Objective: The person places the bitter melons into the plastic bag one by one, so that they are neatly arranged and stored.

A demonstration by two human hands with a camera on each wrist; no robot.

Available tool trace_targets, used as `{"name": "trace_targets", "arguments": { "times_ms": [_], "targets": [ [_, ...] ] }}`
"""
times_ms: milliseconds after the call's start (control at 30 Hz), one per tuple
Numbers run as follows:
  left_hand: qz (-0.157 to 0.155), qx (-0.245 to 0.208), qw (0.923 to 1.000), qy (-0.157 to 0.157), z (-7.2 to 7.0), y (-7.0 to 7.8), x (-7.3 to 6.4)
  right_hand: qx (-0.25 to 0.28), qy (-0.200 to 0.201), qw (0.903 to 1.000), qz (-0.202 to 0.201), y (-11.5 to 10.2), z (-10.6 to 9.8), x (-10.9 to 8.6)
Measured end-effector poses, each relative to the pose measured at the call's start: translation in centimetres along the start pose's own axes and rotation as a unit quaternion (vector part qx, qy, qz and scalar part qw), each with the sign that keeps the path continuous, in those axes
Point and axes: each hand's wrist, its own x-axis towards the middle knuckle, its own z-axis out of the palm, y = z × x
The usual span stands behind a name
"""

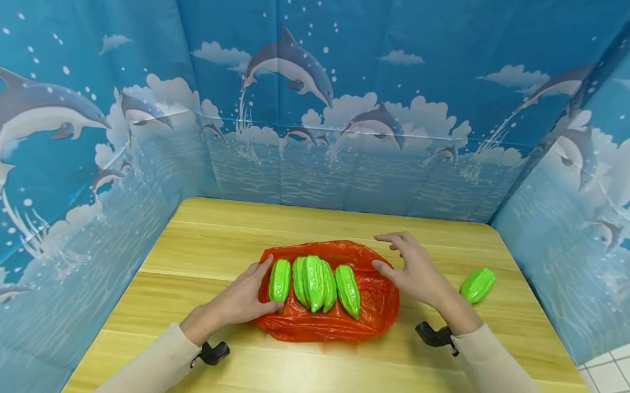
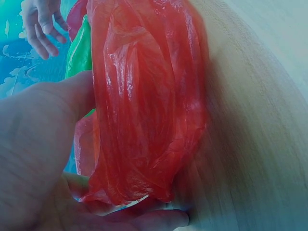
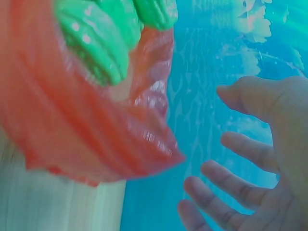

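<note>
A red plastic bag (image 1: 318, 330) lies spread open on the wooden table, holding several glossy green star fruit (image 1: 314, 284) side by side. At the bag's left end, my left hand (image 1: 237, 296) grips its edge. The left wrist view shows the thumb over the rim of the red bag (image 2: 139, 96) and the other fingers on its outside, partly hidden. My right hand (image 1: 418, 276) hovers at the bag's right end with spread fingers and nothing held. In the right wrist view, a gap separates its fingers from the plastic.
One more green star fruit (image 1: 478, 285) lies alone on the table, beyond my right wrist. Blue dolphin-print curtains (image 1: 349, 162) rise along the back and both sides of the wooden table (image 1: 228, 221). White floor tiles (image 1: 621, 373) show at the lower right.
</note>
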Motion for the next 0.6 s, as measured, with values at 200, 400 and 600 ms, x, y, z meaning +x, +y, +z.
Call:
{"name": "trace_targets", "arguments": {
  "times_ms": [200,400,600],
  "targets": [
    [-0.001,-0.004,1.0,0.001,-0.1,0.1,-0.1,-0.007,0.019,0.9997,0.014,1.5,-0.9,-1.0],
    [0.001,0.0,1.0,0.002,-0.1,0.1,-0.1,-0.006,0.034,0.999,0.028,3.1,-1.9,-2.2],
    [0.002,-0.004,1.0,0.003,0.0,0.1,0.0,-0.02,0.052,0.9976,0.04,4.8,-2.6,-3.4]
  ]
}}
